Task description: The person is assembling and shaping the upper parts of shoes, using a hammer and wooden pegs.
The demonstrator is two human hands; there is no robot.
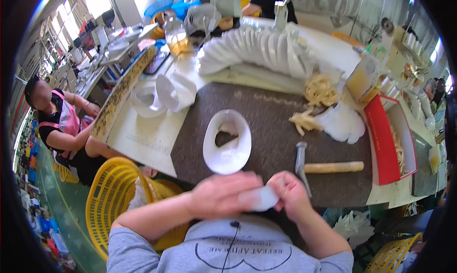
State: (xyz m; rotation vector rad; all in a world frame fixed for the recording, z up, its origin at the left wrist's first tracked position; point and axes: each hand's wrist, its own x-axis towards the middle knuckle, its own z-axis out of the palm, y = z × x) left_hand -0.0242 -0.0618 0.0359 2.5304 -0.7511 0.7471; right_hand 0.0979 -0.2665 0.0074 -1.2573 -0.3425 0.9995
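Close to my chest, at the table's near edge, a small white flat piece lies between my hands. My right hand pinches it at one side between thumb and fingers. My left hand is stretched flat, its fingertips against the other side and smeared by motion. Just beyond my left hand, a white glossy ring-shaped piece with an opening in its middle stands on the dark work mat. A hammer with a wooden handle and metal head rests on the mat past my right hand.
A row of nested white curved pieces lines the far side. Tan strips lie near a red box. More white pieces sit at the left. A yellow basket stands at my left; a seated person is beyond it.
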